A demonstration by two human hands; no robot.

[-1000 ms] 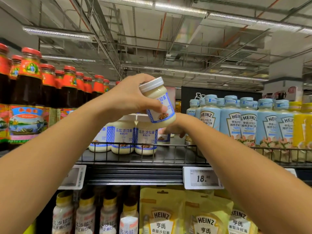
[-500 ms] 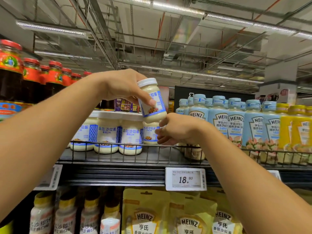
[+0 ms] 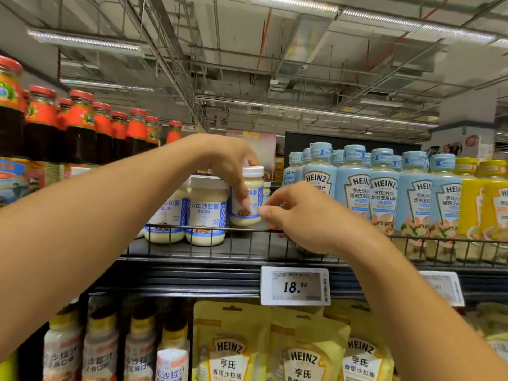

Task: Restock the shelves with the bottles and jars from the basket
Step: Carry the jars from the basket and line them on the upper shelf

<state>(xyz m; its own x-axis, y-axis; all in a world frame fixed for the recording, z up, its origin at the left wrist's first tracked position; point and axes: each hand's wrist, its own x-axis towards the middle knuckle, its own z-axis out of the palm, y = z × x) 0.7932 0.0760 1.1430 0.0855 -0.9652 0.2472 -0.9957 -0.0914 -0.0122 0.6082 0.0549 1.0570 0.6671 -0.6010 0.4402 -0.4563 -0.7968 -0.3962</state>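
Note:
My left hand (image 3: 224,160) grips a small salad-dressing jar (image 3: 252,188) with a white lid and blue label, thumb down its front and fingers over the lid. The jar stands upright just behind the wire rail (image 3: 209,230) of the top shelf (image 3: 247,250), to the right of larger jars of the same dressing (image 3: 207,210). My right hand (image 3: 299,215) hovers over the rail with its fingers curled, its fingertips against the jar's lower right side. Another small jar (image 3: 266,189) peeks out behind. No basket is in view.
Pale blue Heinz bottles (image 3: 354,188) and yellow ones (image 3: 492,199) fill the shelf to the right. Dark red-capped sauce bottles (image 3: 79,127) stand at the left. A price tag (image 3: 295,285) hangs below, above Heinz pouches (image 3: 231,347) and dressing bottles (image 3: 101,347).
My left hand has lowered the jar from above the shelf, tilted, down to upright behind the rail. My right hand has stayed by the small jars, now touching this one.

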